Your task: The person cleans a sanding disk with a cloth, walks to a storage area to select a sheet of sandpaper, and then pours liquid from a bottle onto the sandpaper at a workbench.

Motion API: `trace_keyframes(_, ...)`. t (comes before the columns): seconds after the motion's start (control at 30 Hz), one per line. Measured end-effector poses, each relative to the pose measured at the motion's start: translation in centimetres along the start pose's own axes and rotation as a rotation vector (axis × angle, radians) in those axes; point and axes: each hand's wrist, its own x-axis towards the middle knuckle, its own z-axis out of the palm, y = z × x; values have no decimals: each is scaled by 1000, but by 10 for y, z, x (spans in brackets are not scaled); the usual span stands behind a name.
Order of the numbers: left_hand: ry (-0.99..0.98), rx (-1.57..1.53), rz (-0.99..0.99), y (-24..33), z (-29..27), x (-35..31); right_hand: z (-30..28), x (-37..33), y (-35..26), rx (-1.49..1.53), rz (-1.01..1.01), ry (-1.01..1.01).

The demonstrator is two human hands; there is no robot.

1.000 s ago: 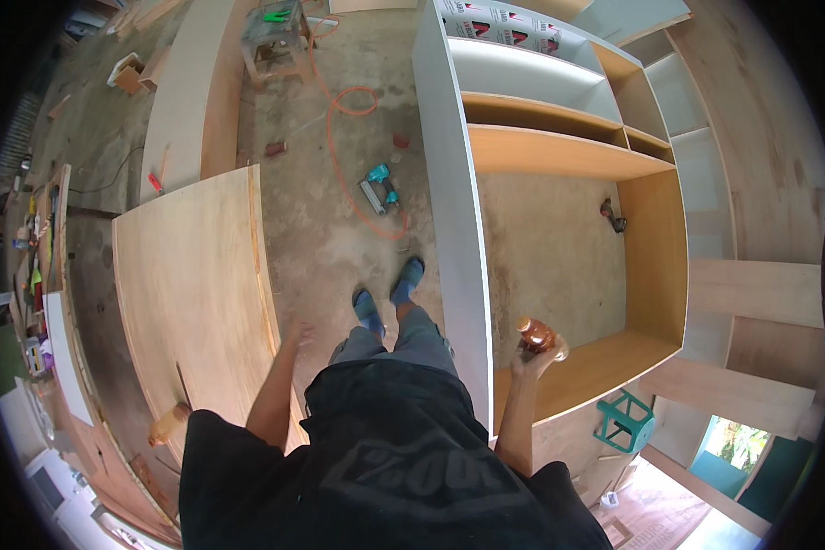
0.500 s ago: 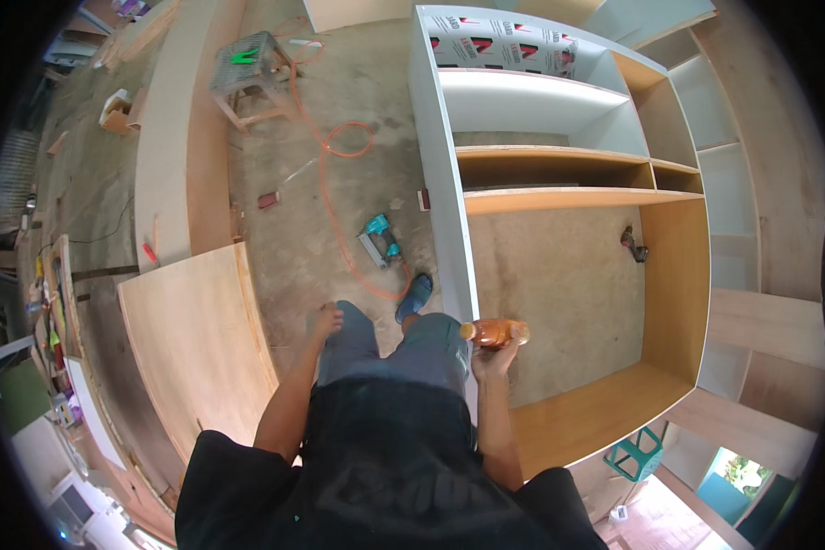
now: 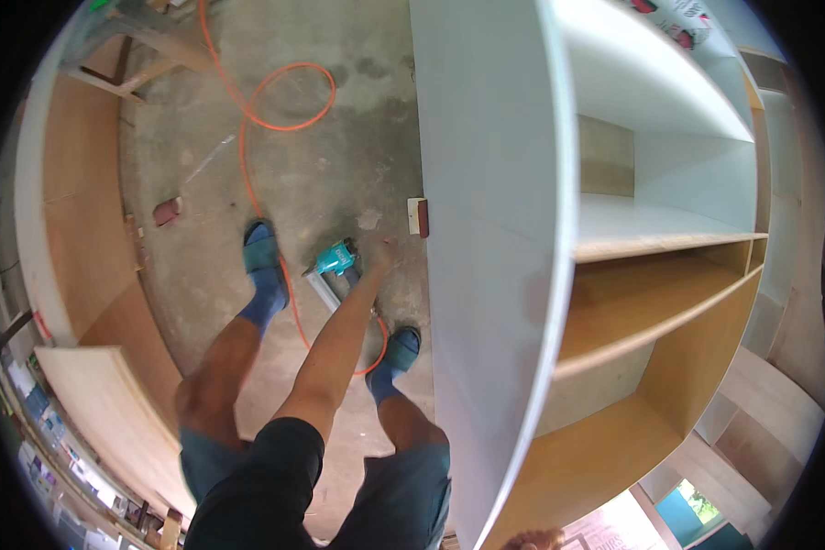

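My left arm stretches down to the floor. My left hand [image 3: 378, 258] is at the right side of a teal and black nail gun [image 3: 337, 260], which lies on the concrete between my feet. The hand is small and blurred, and I cannot see whether its fingers grip the tool's handle. An orange air hose [image 3: 293, 316] curves round by the nail gun. My right hand is out of view. At the bottom edge shows a blurred amber-brown shape [image 3: 533, 539], too cut off to name.
A tall white-sided cabinet frame [image 3: 495, 229] with wooden shelves stands close on my right. A wooden panel [image 3: 101, 403] is on the left. A reddish block [image 3: 167, 212] lies on the floor, and another small block [image 3: 418, 217] sits against the cabinet. A stool [image 3: 147, 55] stands far left.
I have bent down and my left hand has dropped from my thigh to the nail gun. My right hand, with a bottle of amber liquid, has left the view. My feet stand wider apart.
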Motion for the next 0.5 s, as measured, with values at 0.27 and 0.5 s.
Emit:
trace_keyframes(0.27,-1,-216,89,21,77,34,-66,-20,10,113,-125,208)
trace_keyframes(0.5,128,450,140,55,-62,-4,11,-63,-4,63,-87,53)
